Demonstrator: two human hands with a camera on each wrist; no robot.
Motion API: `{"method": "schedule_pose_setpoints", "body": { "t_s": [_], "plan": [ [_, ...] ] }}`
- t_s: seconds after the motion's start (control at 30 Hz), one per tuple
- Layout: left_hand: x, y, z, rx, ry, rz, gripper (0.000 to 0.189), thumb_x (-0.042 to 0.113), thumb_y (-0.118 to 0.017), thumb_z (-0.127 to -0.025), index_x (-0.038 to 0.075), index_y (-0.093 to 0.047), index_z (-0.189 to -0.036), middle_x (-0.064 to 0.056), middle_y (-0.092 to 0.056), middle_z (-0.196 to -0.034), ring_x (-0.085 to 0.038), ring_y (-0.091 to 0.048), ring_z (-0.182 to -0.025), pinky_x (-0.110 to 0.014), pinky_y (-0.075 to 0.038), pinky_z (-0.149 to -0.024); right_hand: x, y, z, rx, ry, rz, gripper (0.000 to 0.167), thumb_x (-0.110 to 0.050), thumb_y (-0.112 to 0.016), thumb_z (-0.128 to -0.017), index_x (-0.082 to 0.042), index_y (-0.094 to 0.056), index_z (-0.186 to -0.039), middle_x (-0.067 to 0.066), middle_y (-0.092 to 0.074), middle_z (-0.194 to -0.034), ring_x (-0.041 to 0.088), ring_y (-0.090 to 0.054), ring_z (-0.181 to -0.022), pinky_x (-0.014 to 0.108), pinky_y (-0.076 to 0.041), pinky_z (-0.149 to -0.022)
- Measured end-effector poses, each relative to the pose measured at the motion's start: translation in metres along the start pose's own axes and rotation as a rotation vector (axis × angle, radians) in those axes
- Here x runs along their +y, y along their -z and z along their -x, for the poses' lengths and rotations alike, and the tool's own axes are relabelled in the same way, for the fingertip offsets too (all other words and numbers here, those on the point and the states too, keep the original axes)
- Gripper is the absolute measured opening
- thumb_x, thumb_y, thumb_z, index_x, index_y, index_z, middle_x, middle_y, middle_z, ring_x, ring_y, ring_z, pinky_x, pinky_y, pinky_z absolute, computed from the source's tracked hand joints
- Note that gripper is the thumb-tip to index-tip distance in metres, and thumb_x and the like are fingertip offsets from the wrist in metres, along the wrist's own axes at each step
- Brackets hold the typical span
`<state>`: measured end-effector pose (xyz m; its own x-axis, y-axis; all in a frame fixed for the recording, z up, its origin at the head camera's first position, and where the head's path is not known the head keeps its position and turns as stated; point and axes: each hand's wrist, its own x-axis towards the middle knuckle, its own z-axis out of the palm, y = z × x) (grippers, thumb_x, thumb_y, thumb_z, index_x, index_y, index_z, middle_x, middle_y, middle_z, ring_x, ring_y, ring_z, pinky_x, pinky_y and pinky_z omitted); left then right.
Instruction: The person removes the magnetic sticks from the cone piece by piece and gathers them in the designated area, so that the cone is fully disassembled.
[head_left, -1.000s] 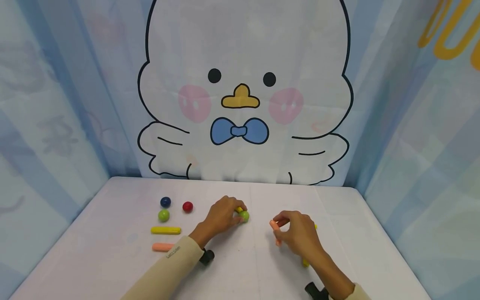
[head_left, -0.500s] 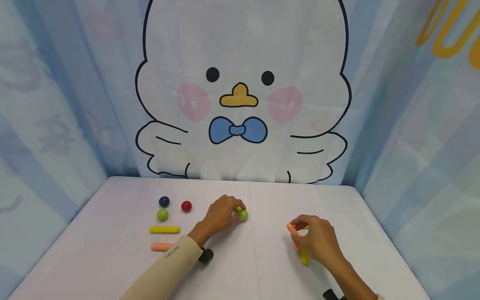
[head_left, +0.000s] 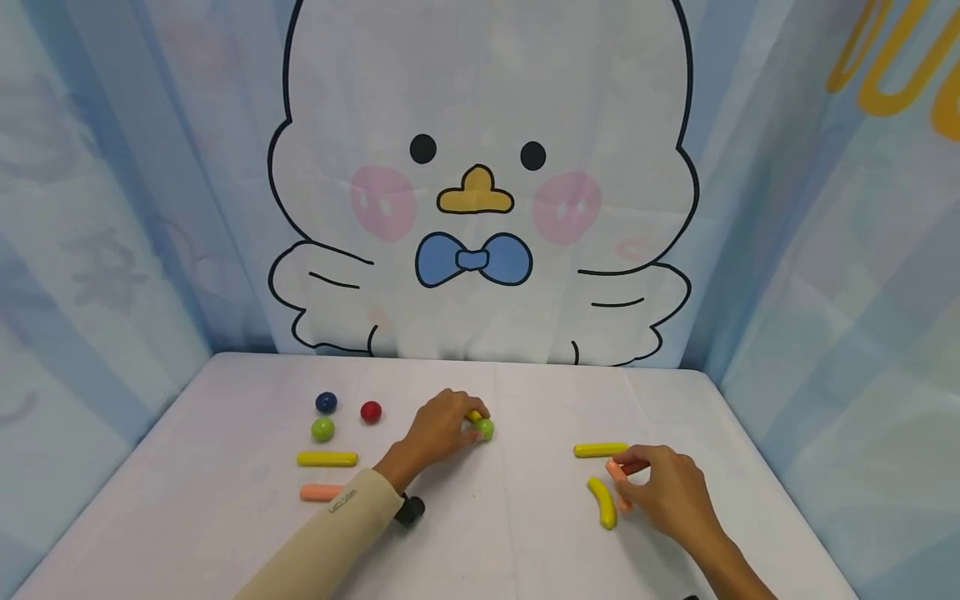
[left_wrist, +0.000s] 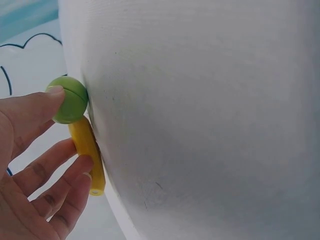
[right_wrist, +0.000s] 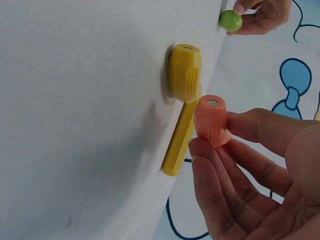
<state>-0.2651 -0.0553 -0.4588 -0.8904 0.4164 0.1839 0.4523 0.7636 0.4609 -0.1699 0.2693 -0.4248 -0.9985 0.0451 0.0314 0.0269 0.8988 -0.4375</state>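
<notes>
Near the middle of the table my left hand holds a green ball, the thumb pressed on its side. A yellow stick touches the ball, with fingertips of the same hand against it. On the right, my right hand pinches an orange stick between thumb and fingers; a small metal disc shows in its end. Close to that hand lie a straight yellow stick and a curved yellow stick. In the right wrist view the orange stick hangs just beside the curved yellow one.
On the left of the white table lie a blue ball, another green ball, a red ball, a yellow stick and an orange stick partly behind the left sleeve. A printed curtain stands behind.
My right hand has moved to the right with the orange stick, and the two yellow sticks it covered now show. The left hand stays at the green ball and yellow stick.
</notes>
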Motion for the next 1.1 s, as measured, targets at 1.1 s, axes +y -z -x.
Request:
{"method": "schedule_pose_setpoints", "body": {
  "t_s": [1.1],
  "plan": [
    [0.001, -0.001, 0.011, -0.013, -0.001, 0.067, 0.041, 0.008, -0.087, -0.088, 0.019, -0.070, -0.124, -0.007, -0.073, -0.130, -0.026, -0.064, -0.114, -0.050, -0.054, -0.108, -0.004, -0.013, -0.009, 0.058, -0.040, 0.035, 0.027, -0.024, -0.088, -0.085, -0.011, -0.082, -0.108, 0.003, -0.081, -0.101, 0.016, -0.073, -0.081, 0.043, -0.055, -0.076]
  ]
}}
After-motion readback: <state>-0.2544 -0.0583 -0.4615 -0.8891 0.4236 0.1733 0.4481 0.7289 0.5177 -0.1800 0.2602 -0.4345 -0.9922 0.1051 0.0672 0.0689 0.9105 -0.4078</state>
